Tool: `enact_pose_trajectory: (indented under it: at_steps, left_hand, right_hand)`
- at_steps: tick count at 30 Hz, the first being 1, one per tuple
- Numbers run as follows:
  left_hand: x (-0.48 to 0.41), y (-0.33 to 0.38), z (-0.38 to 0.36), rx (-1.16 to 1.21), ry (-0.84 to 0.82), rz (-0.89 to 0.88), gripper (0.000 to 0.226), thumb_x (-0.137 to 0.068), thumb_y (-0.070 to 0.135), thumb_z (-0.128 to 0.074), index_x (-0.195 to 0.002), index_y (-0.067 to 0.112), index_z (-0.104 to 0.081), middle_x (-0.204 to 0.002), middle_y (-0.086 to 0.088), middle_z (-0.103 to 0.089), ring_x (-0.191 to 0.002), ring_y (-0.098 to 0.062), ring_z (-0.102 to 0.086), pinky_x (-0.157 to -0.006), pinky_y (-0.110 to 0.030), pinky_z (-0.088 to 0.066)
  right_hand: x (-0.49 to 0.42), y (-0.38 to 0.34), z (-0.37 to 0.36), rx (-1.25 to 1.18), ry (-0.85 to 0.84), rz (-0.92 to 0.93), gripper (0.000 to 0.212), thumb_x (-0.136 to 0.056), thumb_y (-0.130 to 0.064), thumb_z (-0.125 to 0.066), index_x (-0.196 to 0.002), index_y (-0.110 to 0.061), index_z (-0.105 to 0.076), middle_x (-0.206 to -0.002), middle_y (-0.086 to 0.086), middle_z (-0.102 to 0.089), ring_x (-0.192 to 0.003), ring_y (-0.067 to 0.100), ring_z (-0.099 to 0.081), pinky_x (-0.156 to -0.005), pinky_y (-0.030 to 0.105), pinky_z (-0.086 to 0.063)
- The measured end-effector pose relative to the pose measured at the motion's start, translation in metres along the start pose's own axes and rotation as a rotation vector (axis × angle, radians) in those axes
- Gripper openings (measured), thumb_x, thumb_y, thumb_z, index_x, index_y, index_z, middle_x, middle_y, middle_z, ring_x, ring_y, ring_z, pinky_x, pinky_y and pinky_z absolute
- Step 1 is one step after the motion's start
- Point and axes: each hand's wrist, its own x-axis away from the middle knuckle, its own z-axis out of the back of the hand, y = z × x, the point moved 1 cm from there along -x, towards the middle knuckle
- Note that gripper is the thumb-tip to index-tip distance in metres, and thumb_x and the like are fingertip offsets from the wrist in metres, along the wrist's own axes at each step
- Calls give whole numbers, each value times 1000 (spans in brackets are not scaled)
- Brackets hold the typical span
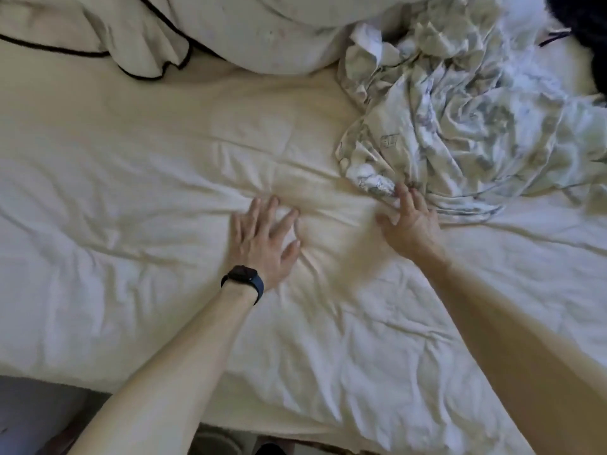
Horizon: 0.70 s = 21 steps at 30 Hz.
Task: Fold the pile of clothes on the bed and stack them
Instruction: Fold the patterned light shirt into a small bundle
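A wide bed (131, 198) covered in a wrinkled cream-white sheet fills most of the head view, its near edge running along the bottom. Across the far side lies a heaped cream duvet edged with thin black piping (230, 34), bunched into folds at the upper left.

On the bed's far right sits the crumpled pile of pale white clothes printed with a grey-green leafy pattern (460, 119). It is unfolded and tangled, and its lower hem spills toward the middle of the bed. A dark fabric mass (588, 34) shows at the top right corner, too cut off to tell what it is.

Both bare forearms reach in from the bottom. The left hand (262, 238) lies palm down on the sheet near the centre, left of the pile and apart from it. Its fingers (274, 205) are straight and spread, pressing the cloth flat.

The right hand (410, 221) is slightly blurred and stretches toward the pile. Its thumb is held out to the side, and its fingers (404, 193) are extended and uncurled. Their tips touch the pile's lower edge without closing round it.

A black smartwatch on a dark blue strap (243, 277) circles the left wrist.
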Motion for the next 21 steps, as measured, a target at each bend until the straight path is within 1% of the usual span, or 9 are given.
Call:
enact_pose_trajectory:
  at_steps: [3,6,10,13,15,16,18,20,21]
  left_hand:
    - [-3,-10,-33,-14,202,-47,64,-96,56,-29,-157,41,-15,-168,-1,-10,-155,-29,-6,-121,-61,-7]
    - [-8,-16,-45,-8,227,-48,64,-95,54,-30,-157,41,-18,-167,-1,-13,-154,-30,-9,-121,-60,-7]
    - [5,-10,-41,-74,90,-9,64,-97,57,-15,-158,42,0,-169,-1,4,-155,-29,7,-121,-58,2]
    - [-4,-11,-24,-118,-160,46,63,-96,60,-1,-153,44,23,-163,2,30,-150,-28,28,-119,-59,11]
    - [-6,-2,-1,-121,-338,73,62,-100,59,-8,-153,44,22,-162,4,32,-150,-29,26,-120,-60,5]
    - [-6,4,16,-112,-410,90,64,-102,57,-17,-155,43,15,-164,2,25,-152,-30,18,-120,-59,-4]
    - [3,22,53,-90,-505,88,65,-102,49,-35,-159,33,-9,-167,-6,-5,-152,-33,-11,-116,-53,-23]
    - [26,44,88,-84,-509,44,60,-100,43,-45,-154,23,-27,-156,-10,-34,-140,-33,-35,-111,-47,-34]
    - [41,58,101,-49,-475,34,64,-99,41,-49,-155,23,-26,-152,-10,-38,-138,-32,-39,-109,-46,-35]
  right_hand:
    - [-9,-6,-37,-7,203,-54,67,-95,-50,-47,-154,-32,-23,-163,4,-27,-145,33,-27,-113,56,-26]
    - [-4,-4,-53,-34,321,-78,57,-96,-52,-50,-148,-37,-34,-156,2,-36,-139,31,-32,-109,53,-31]
    - [-7,15,-34,-136,218,-65,31,-98,-21,-53,-128,-16,-57,-124,19,-60,-114,40,-54,-85,42,-39]
    - [3,17,-18,-105,52,-103,22,-99,-23,-53,-116,-10,-60,-113,22,-67,-105,43,-61,-78,39,-43]
    - [29,16,-8,-145,13,-115,19,-100,-20,-50,-113,-11,-61,-111,19,-67,-103,42,-63,-75,33,-38]
    - [45,15,-3,-175,6,-109,18,-101,-19,-49,-112,-13,-61,-106,16,-66,-101,41,-63,-73,32,-36]
    - [85,12,16,-249,13,-114,15,-101,-21,-49,-110,-18,-61,-91,6,-60,-91,36,-62,-69,30,-35]
    - [125,11,43,-369,36,-125,12,-102,-22,-51,-109,-21,-61,-86,-1,-57,-82,29,-57,-66,30,-34]
    - [146,13,57,-433,44,-123,10,-102,-22,-52,-107,-22,-61,-84,-3,-58,-79,24,-55,-64,31,-35]
